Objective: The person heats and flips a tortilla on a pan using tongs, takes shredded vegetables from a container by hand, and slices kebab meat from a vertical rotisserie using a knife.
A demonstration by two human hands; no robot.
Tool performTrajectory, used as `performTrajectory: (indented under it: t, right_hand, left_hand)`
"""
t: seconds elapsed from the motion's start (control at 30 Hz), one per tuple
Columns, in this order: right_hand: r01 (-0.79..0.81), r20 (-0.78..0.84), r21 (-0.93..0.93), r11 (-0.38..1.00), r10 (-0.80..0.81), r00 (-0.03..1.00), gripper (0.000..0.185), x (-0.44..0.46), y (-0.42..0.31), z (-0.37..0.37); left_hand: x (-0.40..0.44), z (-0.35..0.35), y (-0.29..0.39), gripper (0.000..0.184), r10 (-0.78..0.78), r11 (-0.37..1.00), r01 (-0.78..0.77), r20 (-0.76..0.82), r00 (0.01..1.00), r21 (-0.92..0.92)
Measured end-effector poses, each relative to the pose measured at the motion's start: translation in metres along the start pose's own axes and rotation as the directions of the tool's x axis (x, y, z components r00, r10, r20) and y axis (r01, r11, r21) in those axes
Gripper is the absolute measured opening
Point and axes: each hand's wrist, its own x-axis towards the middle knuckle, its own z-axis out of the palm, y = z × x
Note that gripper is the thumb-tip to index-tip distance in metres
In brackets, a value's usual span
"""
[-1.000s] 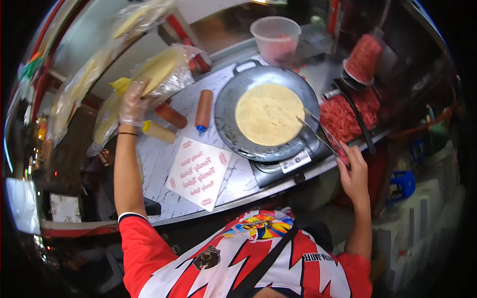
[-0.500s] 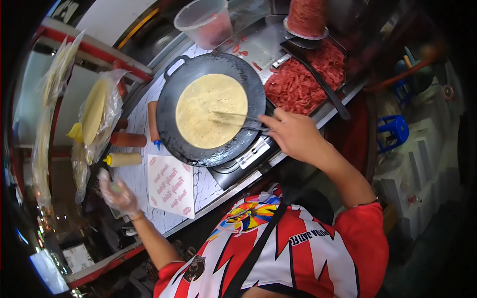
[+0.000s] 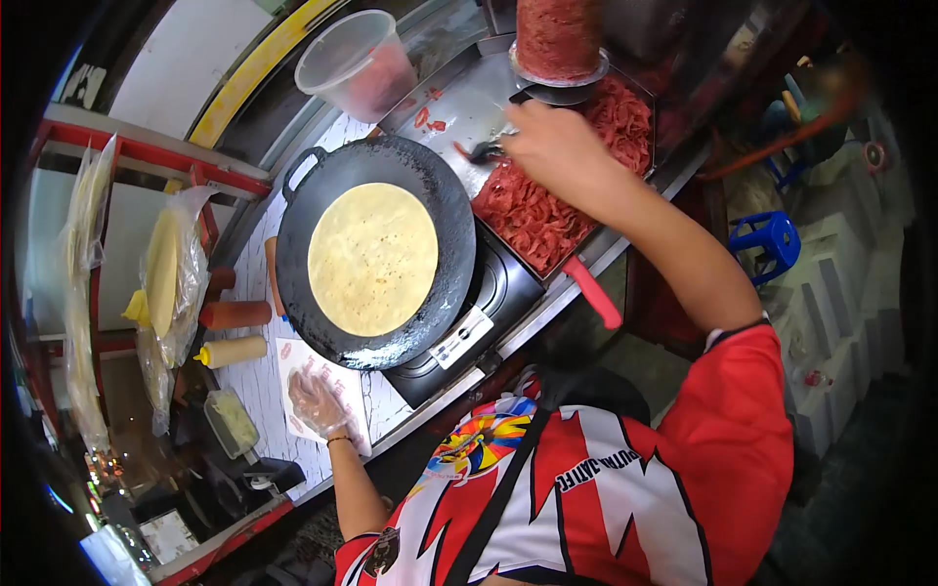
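My left hand (image 3: pixel 317 404), in a clear plastic glove, lies over the printed paper sheet (image 3: pixel 354 391) with its fingers stretched out. My right hand (image 3: pixel 549 145) is bare and closed above the metal tray (image 3: pixel 459 107), beside the shredded red meat (image 3: pixel 537 210). A dark implement shows by its fingers, but its kind is mostly hidden. On the round black griddle (image 3: pixel 445 234) rests a pale flatbread (image 3: pixel 373 259), flat and lightly browned in spots, touched by neither hand.
A meat cone (image 3: pixel 559 44) stands behind the tray. A red handle (image 3: pixel 594 293) juts over the tray's front edge. Left of the griddle lie sauce bottles (image 3: pixel 234 313) and a container of pale shreds (image 3: pixel 233 422). A clear bucket (image 3: pixel 357 68) stands behind; bagged flatbreads (image 3: pixel 166 244) are at left.
My right hand has left the flatbread, where it held tongs, and moved up and back to the meat tray. My left hand has moved right onto the paper. The view has shifted.
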Motion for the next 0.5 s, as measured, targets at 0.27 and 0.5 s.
performTrajectory:
  t: [0.27,0.5]
  right_hand:
    - [-0.088,-0.052,0.079,0.993,0.092,0.994,0.013,0.044,0.015,0.017]
    - [-0.079,-0.102,0.068,0.995,0.085,0.991,0.018,0.05,0.002,0.053]
  left_hand:
    - [-0.002,0.006,-0.017,0.044,0.066,0.998,-0.066,-0.034,0.997,-0.01]
    - [-0.004,0.004,-0.001,0.046,0.023,0.986,-0.025,-0.015,1.0,-0.167]
